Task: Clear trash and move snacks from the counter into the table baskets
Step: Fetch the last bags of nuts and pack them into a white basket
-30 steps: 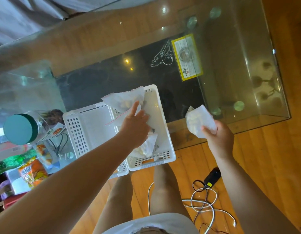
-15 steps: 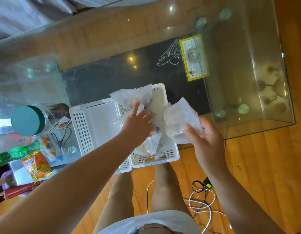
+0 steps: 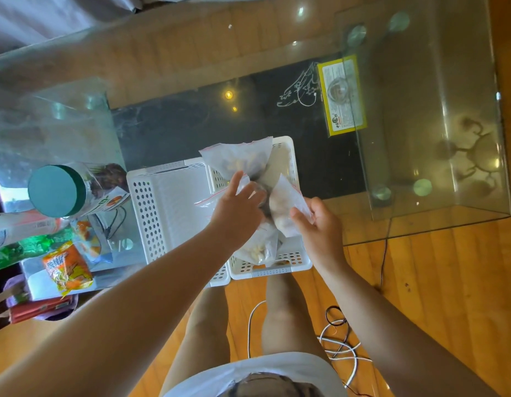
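Note:
Two white perforated baskets stand side by side on the glass table [image 3: 420,224]. The left basket [image 3: 151,207] shows only its bare floor. The right basket [image 3: 271,272] holds several clear zip bags of snacks. My left hand [image 3: 237,207] reaches across into the right basket, fingers gripping the bags there, and one clear bag [image 3: 240,159] stands up behind it. My right hand [image 3: 317,224] holds another clear snack bag [image 3: 286,207] over the right basket's middle, touching the bags under my left hand.
A teal-lidded jar [image 3: 56,190] stands left of the baskets, with an orange snack packet [image 3: 66,267] and green packaging [image 3: 7,250] near the table's left corner. White and black cables [image 3: 337,342] lie on the wooden floor by my legs.
My right hand has carried its bag leftward from beside the table's edge into the right basket. My left hand has stayed on the bags in that basket.

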{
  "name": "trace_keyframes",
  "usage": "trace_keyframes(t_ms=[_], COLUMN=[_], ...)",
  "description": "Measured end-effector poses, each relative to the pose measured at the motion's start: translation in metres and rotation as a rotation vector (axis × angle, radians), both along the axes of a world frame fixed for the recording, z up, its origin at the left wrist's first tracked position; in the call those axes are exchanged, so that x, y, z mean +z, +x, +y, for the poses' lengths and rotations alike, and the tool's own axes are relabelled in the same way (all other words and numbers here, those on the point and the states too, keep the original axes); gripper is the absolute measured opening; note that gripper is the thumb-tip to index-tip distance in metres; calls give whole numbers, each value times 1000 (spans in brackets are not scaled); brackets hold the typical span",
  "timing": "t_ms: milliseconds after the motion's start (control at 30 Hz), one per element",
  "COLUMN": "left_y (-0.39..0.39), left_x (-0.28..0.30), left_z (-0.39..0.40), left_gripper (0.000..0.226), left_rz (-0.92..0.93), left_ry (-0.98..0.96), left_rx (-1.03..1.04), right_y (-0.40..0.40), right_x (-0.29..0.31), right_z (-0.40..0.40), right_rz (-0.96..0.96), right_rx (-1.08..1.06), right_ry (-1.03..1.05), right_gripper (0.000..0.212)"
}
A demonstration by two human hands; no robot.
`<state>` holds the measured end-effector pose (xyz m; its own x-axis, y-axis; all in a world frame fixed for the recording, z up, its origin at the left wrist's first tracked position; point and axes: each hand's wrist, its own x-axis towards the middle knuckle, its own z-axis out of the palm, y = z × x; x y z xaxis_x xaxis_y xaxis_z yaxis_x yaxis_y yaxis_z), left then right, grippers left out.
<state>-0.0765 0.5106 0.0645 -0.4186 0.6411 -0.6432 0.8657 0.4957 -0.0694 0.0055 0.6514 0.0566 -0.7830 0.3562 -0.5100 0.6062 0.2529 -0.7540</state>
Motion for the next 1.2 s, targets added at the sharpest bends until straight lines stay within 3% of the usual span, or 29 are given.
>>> trace_keyframes(t_ms=[167,233,367,467,567,667,733,1200], left_y=[5,9,27,44,54,55,53,42], left_x=[2,12,27,23,11,0,-2,-5], left_z=[-4,-1,-6,-17,-25,-27,-28,-50], left_gripper=[45,49,27,25,36,40,32,21], left_rz=[-13,-2,31,-34,-94,-92,-114,-219], left_ry=[67,219,608,463,320,212,172,266], left_rx=[36,137,374,551,719,700,661,973], right_y=[5,7,9,5,0,-5,-6,-5], right_x=[-21,-24,-22,-18,-16,-14,-13,-6], right_z=[-3,-2,3,2,2,1,-1,17], right_rz=[-65,-100,-81,-35,-26,-47,-35,-109], right_rx=[93,80,76,120,150,145,154,95], right_ry=[199,271,236,209,199,203,173,140], right_gripper=[26,29,27,28,25,24,22,21])
